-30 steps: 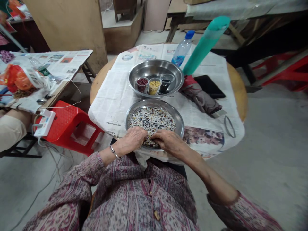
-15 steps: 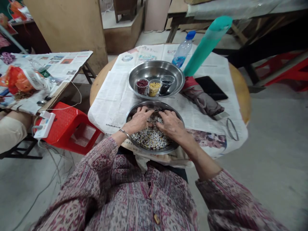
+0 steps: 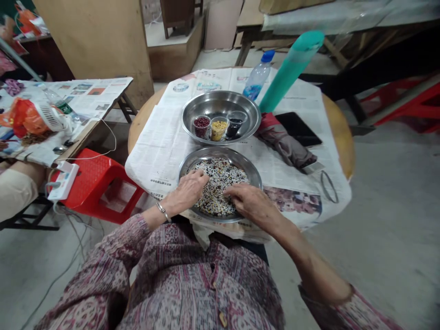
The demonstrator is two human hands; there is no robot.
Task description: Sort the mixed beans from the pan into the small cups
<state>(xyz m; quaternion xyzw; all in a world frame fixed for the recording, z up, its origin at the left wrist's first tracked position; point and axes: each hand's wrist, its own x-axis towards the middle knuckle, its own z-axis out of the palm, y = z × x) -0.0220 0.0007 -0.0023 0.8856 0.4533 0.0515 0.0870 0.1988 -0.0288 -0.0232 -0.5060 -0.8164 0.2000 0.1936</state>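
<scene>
A steel basin [image 3: 255, 176] near me holds a spread of mixed grains [image 3: 220, 172], mostly white with black, yellow and dark red bits. Over its left side is my left hand [image 3: 193, 189], fingers curled together at the grains. My right hand [image 3: 252, 201] is at the right front of the basin, its fingers and thumb drawn together just over the grains. Whatever either hand may pinch is too small to see. Behind stands a second steel basin [image 3: 220, 98] with three clear cups: dark red beans [image 3: 201, 126], yellow kernels [image 3: 218, 130] and black beans [image 3: 234, 126].
Newspaper [image 3: 154, 151] covers the round table. Toward the back right are a water bottle [image 3: 257, 75], a green cylinder [image 3: 292, 71], a folded umbrella [image 3: 285, 142] and a black tablet [image 3: 299, 128]. At left, a red stool [image 3: 99, 183] carries a power strip [image 3: 63, 181]; a person sits beyond.
Both hands have moved back toward me from the far side of the near basin and drawn apart. Their fingers, spread before, are now curled in. The grains at the far side are uncovered.
</scene>
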